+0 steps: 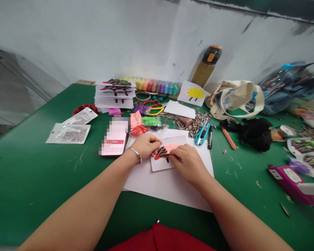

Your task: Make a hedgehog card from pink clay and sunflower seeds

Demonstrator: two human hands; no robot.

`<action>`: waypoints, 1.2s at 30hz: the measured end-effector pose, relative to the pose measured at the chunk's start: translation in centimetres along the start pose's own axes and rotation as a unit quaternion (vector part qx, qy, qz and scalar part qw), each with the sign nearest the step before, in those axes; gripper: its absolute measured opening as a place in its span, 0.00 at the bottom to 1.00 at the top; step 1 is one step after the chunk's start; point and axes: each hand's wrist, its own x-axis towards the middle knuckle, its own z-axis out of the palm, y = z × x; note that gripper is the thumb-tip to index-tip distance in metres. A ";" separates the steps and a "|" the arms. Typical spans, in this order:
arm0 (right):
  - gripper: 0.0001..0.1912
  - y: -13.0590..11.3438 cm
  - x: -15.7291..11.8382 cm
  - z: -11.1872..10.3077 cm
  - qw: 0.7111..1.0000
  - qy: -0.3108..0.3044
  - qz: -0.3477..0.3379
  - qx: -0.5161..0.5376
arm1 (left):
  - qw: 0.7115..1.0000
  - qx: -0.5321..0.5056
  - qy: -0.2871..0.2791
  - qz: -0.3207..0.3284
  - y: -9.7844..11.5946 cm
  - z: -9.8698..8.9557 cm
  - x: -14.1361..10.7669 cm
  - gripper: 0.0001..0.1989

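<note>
A small white card (161, 166) lies tilted on larger white sheets (141, 177). It bears an animal shape of pink clay (171, 147) with a red clay snout (157, 157) and dark legs. Striped sunflower seeds (162, 151) stand in the clay's left part. My left hand (146, 145), with a silver bracelet at the wrist, is closed at the card's upper left, fingertips beside the seeds; what it pinches is hidden. From the right, my right hand (186, 159) pinches a sunflower seed at the clay, covering the card's right part.
Left of the sheets lies a phone (115, 137); stacked cards (115, 96) stand behind it. Clay packets (138, 130), loose seeds (197, 123), a blue cutter (202, 132) and a black marker (210, 137) lie beyond my hands. A bottle (205, 66) leans on the wall.
</note>
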 end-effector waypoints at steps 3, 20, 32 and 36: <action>0.10 -0.2 0.1 0.1 1.000 -0.003 0.001 -0.001 | 1.000 0.006 0.002 -0.006 0.1 0.0 0.0 0.06; 0.10 -0.3 0.1 0.3 1.000 -0.003 -0.016 -0.009 | 1.000 0.002 0.001 -0.004 0.1 0.0 -0.1 0.06; 0.10 -0.2 0.0 0.1 1.000 0.023 -0.019 -0.005 | 1.000 0.000 0.000 0.002 0.0 0.0 -0.1 0.06; 0.11 -1.0 -0.6 -0.2 0.997 0.035 -0.075 -0.004 | 1.000 -0.004 -0.001 0.005 -0.1 0.0 0.0 0.06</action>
